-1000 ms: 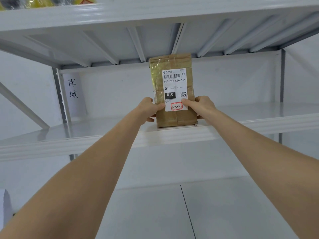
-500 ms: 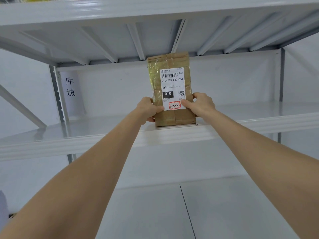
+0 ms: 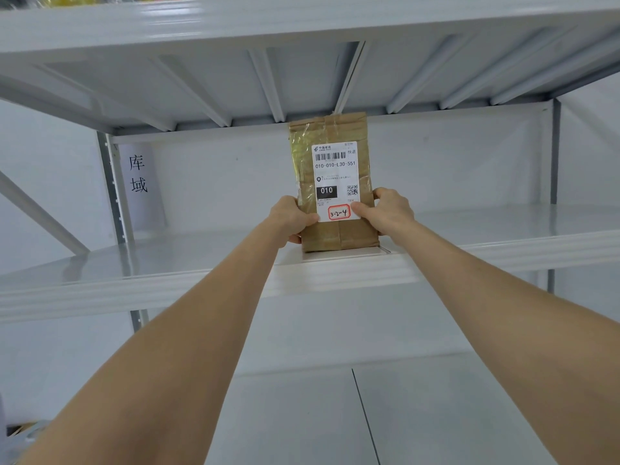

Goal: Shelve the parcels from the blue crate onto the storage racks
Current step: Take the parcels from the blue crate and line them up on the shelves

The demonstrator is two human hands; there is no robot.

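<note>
— While the person stretches both arms up, where does the brown paper parcel [image 3: 335,236] stand?

— It stands upright on the middle shelf [image 3: 201,260] of the white metal rack, near the front edge, its top close under the shelf above [image 3: 302,18].

— And the hands?

— The left hand [image 3: 290,218] grasps its left edge, thumb on the front. The right hand [image 3: 389,211] grasps its right edge, thumb just beside the red-framed sticker [image 3: 339,213] marked 3-2-4.

— Anything else?

— A white shipping label [image 3: 335,169] with a barcode sits on its front. At the left, beside the post [image 3: 114,186], a paper sign [image 3: 138,174] hangs.
</note>
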